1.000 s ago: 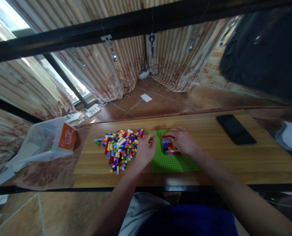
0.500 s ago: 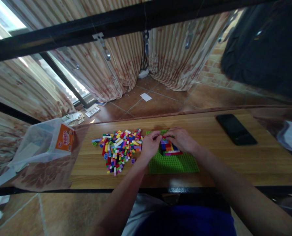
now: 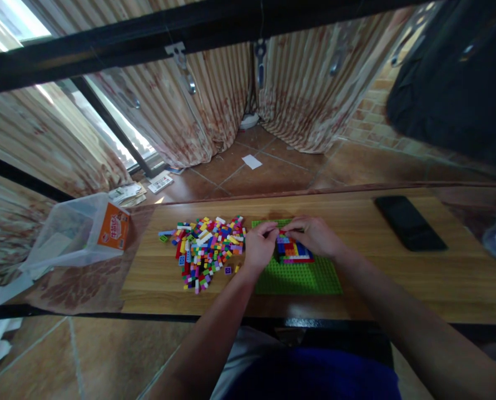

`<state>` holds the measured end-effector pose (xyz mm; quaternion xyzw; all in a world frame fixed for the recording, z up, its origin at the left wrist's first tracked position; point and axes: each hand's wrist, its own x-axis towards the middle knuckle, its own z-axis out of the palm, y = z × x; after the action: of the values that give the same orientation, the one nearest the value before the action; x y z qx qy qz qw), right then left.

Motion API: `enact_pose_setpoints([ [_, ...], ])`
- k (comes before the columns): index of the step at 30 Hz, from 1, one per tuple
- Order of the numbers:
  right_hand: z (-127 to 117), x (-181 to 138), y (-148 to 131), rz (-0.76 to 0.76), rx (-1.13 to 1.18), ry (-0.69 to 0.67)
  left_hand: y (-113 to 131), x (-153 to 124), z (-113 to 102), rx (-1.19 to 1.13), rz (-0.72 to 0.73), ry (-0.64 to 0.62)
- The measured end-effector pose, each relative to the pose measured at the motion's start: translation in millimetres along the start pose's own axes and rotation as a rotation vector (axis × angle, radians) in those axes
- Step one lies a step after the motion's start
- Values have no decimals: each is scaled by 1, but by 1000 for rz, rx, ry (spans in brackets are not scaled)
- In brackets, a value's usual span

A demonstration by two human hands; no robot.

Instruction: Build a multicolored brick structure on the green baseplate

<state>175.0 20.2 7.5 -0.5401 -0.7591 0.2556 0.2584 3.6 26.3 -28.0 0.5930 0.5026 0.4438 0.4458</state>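
Note:
A green studded baseplate (image 3: 298, 280) lies on the table in front of me. On its upper half stands a low build of toy bricks (image 3: 296, 251) in blue, red, yellow and white. My left hand (image 3: 259, 247) is closed in a pinch at the build's upper left corner. My right hand (image 3: 317, 236) reaches over the build's far side, its fingers pinched together close to the left fingertips. Between both sets of fingertips shows a small red toy brick (image 3: 282, 231). The fingers partly cover it and the build's far edge.
Left of the baseplate spreads a pile of loose toy bricks (image 3: 210, 247), with a purple brick (image 3: 228, 270) apart from it. A black phone (image 3: 410, 223) lies on the right of the wooden table (image 3: 356, 208). Beyond the left end stands a clear plastic bin (image 3: 77, 225) with an orange label.
The whole view has shifted slightly. Both hands stay at the build's far side, fingertips close together; a red brick now shows between them. A yellow brick now shows beside my left wrist.

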Motion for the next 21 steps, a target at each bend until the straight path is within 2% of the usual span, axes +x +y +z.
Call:
enact_pose_setpoints([
  [8, 5, 2, 10, 187, 211, -20, -2, -1, -1, 28, 30, -2],
  [18, 8, -7, 16, 275, 467, 26, 2, -4, -1, 80, 92, 12],
  [21, 6, -7, 17, 290, 456, 37, 5, -6, 0, 94, 98, 15],
])
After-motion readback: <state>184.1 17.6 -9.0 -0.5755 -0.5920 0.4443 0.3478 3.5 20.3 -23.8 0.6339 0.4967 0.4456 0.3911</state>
